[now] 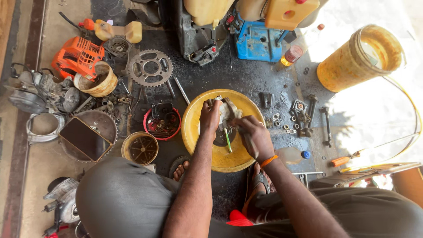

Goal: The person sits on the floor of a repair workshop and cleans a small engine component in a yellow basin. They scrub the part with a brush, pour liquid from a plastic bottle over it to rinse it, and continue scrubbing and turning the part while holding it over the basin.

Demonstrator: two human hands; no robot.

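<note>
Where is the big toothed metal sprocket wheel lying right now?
In the head view, the toothed metal sprocket wheel lies flat on the dark floor, upper left of the yellow round basin, beside the orange engine cover.

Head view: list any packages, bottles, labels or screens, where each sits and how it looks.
Phone or tablet: left, on a toothed disc, dark blank screen.
Clear bottle: top, beside the blue machine part, amber liquid, red cap.
Clear bottle: by the right hand, lying down, blue cap.
</note>
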